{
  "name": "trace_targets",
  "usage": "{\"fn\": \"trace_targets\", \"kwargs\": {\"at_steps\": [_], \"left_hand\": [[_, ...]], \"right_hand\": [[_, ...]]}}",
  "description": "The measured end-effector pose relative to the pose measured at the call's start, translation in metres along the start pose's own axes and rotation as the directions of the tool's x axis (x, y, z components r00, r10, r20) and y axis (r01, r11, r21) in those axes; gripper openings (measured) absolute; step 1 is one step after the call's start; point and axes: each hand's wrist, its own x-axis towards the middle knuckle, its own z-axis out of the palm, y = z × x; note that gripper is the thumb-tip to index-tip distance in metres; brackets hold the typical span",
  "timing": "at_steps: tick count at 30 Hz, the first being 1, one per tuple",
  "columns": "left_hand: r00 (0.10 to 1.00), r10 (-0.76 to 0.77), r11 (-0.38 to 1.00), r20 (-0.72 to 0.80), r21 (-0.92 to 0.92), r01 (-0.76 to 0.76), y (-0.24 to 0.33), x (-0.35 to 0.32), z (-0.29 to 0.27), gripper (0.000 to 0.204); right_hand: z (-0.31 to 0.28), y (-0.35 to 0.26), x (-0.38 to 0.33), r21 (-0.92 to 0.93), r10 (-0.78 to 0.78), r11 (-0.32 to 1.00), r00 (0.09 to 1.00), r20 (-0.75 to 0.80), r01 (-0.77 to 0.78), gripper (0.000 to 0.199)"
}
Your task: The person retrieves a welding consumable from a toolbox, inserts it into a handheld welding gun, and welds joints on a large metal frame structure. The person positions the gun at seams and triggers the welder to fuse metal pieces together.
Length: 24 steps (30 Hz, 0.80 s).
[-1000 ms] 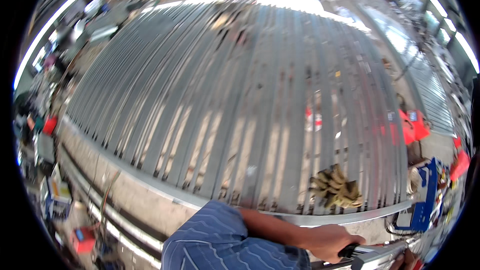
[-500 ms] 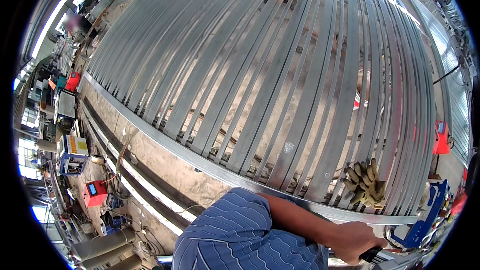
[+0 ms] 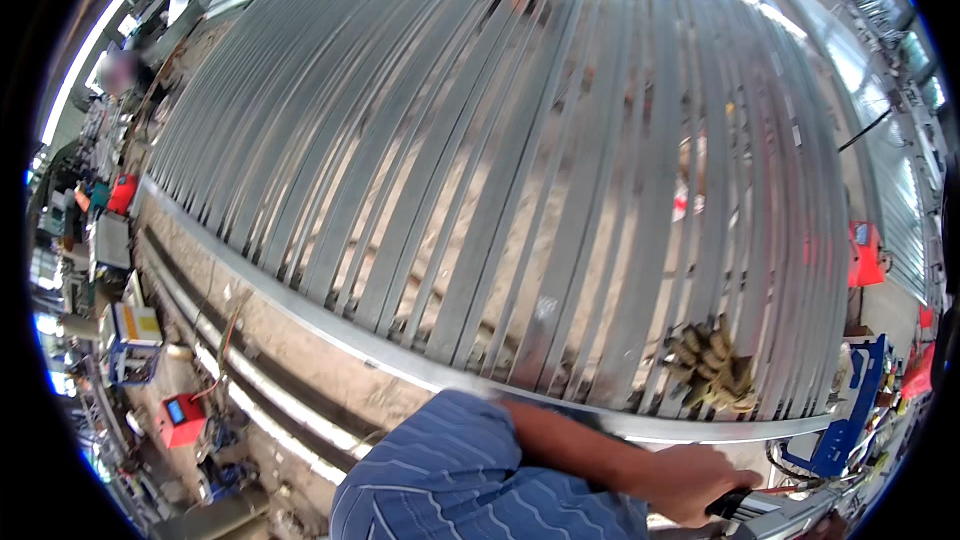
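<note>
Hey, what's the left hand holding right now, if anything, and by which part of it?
The left hand grips a silvery metal object by its black handle; exactly what it is can't be told.

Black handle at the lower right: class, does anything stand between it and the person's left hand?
Nothing visible does: the bare left hand is closed directly around the black handle. The work gloves lie apart from it, on the metal bars.

left hand [image 3: 685,485]: gripping black tool handle [image 3: 733,503] | olive gloves [image 3: 712,370]: lying on grey metal bars [image 3: 635,310] | red box [image 3: 184,424]: lower left | blue frame [image 3: 862,415]: right
</note>
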Motion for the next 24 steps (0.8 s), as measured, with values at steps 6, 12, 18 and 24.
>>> {"fn": "trace_targets", "kwargs": {"at_steps": [6,12,18,24], "left_hand": [[0.988,-0.013,0.996,-0.156,0.083,0.026,0.016,0.001,0.004,0.045],[0.995,-0.052,0.995,-0.080,0.084,0.059,0.029,-0.002,0.000,0.052],[0.989,-0.066,0.996,0.132,0.073,0.057,-0.001,0.013,0.007,0.076],[0.992,-0.122,0.989,0.028,0.089,0.119,-0.004,0.004,0.001,0.081]], "right_hand": [[-0.017,-0.081,0.035,0.168,-0.101,0.981,0.995,0.008,0.099,0.025],[-0.023,-0.089,0.020,0.645,0.167,0.729,0.973,0.158,-0.229,0.010],[0.000,-0.081,0.003,0.748,0.398,0.620,0.916,-0.039,-0.237,0.022],[-0.010,-0.085,0.030,0.617,0.103,0.780,0.994,0.039,-0.104,0.017]]}}
